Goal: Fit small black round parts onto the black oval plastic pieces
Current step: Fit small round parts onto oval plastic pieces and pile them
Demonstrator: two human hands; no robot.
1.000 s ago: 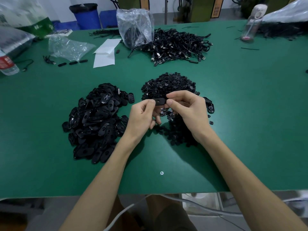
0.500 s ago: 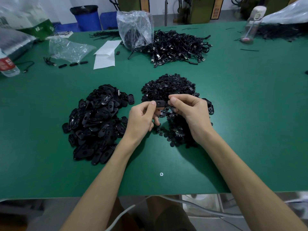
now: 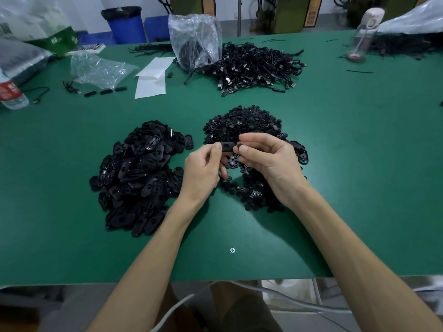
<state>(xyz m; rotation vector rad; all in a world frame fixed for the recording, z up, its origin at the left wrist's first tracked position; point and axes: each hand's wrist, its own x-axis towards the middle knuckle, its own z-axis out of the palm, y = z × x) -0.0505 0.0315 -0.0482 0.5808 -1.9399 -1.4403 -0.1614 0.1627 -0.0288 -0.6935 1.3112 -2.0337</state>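
Note:
My left hand (image 3: 203,168) pinches one black oval plastic piece (image 3: 227,146) between thumb and fingers, held level above the table. My right hand (image 3: 268,159) is right beside it, thumb and forefinger closed on a small black round part (image 3: 237,147) at the oval piece's right end. A heap of black oval pieces (image 3: 139,173) lies on the green table left of my hands. A heap of small black round parts (image 3: 244,123) lies under and behind my hands, partly hidden by them.
The green table (image 3: 359,164) carries a pile of black cables (image 3: 256,65), a clear plastic bag (image 3: 194,41), white paper (image 3: 153,77) and a crumpled bag (image 3: 100,70) at the back. A water bottle (image 3: 9,92) stands far left, another bottle (image 3: 364,32) far right.
Both hands stayed in place over the round-part heap. The right fingers shifted slightly at the oval piece's right end, and a small round part now shows between them.

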